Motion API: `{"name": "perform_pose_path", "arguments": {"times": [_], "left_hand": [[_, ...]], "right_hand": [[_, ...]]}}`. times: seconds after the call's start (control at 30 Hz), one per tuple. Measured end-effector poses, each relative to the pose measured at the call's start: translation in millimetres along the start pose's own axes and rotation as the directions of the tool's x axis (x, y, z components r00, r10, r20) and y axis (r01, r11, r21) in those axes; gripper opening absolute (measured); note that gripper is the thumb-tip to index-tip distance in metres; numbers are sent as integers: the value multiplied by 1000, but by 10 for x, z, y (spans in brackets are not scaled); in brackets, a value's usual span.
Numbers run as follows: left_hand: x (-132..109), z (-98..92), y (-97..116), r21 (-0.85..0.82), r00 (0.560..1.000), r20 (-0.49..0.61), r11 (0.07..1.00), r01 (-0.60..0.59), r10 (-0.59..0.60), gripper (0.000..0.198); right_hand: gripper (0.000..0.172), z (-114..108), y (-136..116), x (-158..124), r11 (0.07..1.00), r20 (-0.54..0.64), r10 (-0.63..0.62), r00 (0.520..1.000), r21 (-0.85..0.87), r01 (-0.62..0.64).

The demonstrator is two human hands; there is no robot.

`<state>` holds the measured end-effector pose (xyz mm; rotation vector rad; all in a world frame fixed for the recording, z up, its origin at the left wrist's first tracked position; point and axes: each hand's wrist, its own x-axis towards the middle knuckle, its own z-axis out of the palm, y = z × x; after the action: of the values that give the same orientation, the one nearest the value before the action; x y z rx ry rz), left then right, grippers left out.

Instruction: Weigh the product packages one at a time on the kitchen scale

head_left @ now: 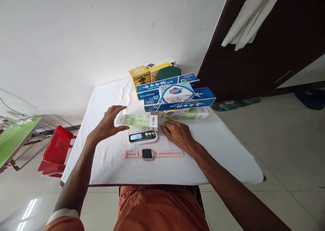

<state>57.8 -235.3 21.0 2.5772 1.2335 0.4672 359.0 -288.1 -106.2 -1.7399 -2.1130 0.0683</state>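
A white cloth-covered table (109, 173) stands by a pale wall (101, 31); on it, a long pale-green-and-white cardboard box (138, 122) lies across a small white digital scale with a black panel (142, 136). The left hand (108, 123) is spread around the box's left end, contact unclear; the right hand (177, 133) curls beside its right end, grip hidden. A brushing finger could skew the reading or slide the overhanging box off.

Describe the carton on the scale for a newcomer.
On the white-covered table, find the digital scale behind the pink smartwatch. The pale green-and-white carton lies on it, unlike the similar carton beyond the right hand.
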Motion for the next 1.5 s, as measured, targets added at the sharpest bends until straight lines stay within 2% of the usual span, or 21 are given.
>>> {"name": "perform_pose_path", "arguments": {"times": [0.17, 0.27, 0.33, 0.43, 0.5, 0.57, 0.63, 0.7, 0.8, 0.9, 1.03, 1.17, 1.23, 1.3, 1.33, 1.4, 1.43, 1.5], "left_hand": [[216, 373, 22, 43, 991, 121, 997, -64, 58, 67], [201, 400, 10, 45, 984, 175, 998, -45, 36, 55], [70, 285, -40, 15, 981, 194, 1000, -18, 14, 50], [-213, -18, -237, -24, 978, 200, 997, 72, -66, 49], [-331, -216, -465, 22, 972, 161, 985, 172, -174, 50], [-310, -344, -761, 122, 950, 82, 949, 292, -302, 53], [-140, -382, -1092, 209, 914, 10, 895, 395, -406, 56], [132, -356, -1409, 289, 863, -15, 824, 487, -504, 55], [576, -289, -1765, 343, 806, -45, 749, 567, -590, 53], [897, -254, -1964, 350, 787, -70, 724, 595, -613, 53], [1064, -197, -2075, 362, 774, -103, 701, 614, -624, 50], [1089, -87, -2016, 357, 773, -150, 696, 623, -616, 53], [1117, -41, -1880, 336, 794, -194, 721, 606, -577, 56], [1165, -12, -1636, 267, 836, -289, 800, 537, -466, 55], [1191, -5, -1468, 223, 858, -351, 857, 465, -374, 53], [1229, -3, -1041, 162, 882, -451, 959, 234, -139, 46], [1236, -7, -791, 158, 889, -457, 983, 90, -8, 44], [1223, -24, -259, 154, 897, -393, 976, -154, 203, 48]], "right_hand": [[37, 64, 45, -11, 999, -61, -30, 998, 12, 31], [39, 101, 72, -17, 998, -119, -64, 991, 13, 66], [41, 116, 85, -21, 995, -163, -97, 982, 13, 101], [43, 127, 100, -25, 988, -231, -147, 962, 9, 154], [43, 135, 110, -25, 984, -269, -173, 948, -1, 179], [43, 149, 120, -21, 981, -293, -188, 938, -13, 192], [43, 168, 128, -16, 980, -308, -196, 931, -24, 198], [43, 184, 132, -11, 980, -319, -198, 927, -30, 199], [43, 190, 131, -11, 980, -337, -195, 921, -35, 194], [41, 188, 128, -12, 981, -338, -193, 921, -40, 191], [39, 186, 128, -14, 984, -324, -177, 930, -36, 175], [38, 192, 126, -13, 987, -325, -160, 932, -25, 161], [37, 199, 122, -11, 988, -315, -151, 937, -19, 153], [37, 203, 117, -7, 991, -290, -131, 948, -12, 133], [37, 202, 113, -4, 993, -271, -119, 955, -8, 122], [36, 193, 103, 2, 995, -224, -93, 970, -3, 95], [35, 183, 97, 5, 997, -199, -79, 977, -2, 80], [33, 151, 79, 12, 998, -149, -55, 987, -2, 55]]}}
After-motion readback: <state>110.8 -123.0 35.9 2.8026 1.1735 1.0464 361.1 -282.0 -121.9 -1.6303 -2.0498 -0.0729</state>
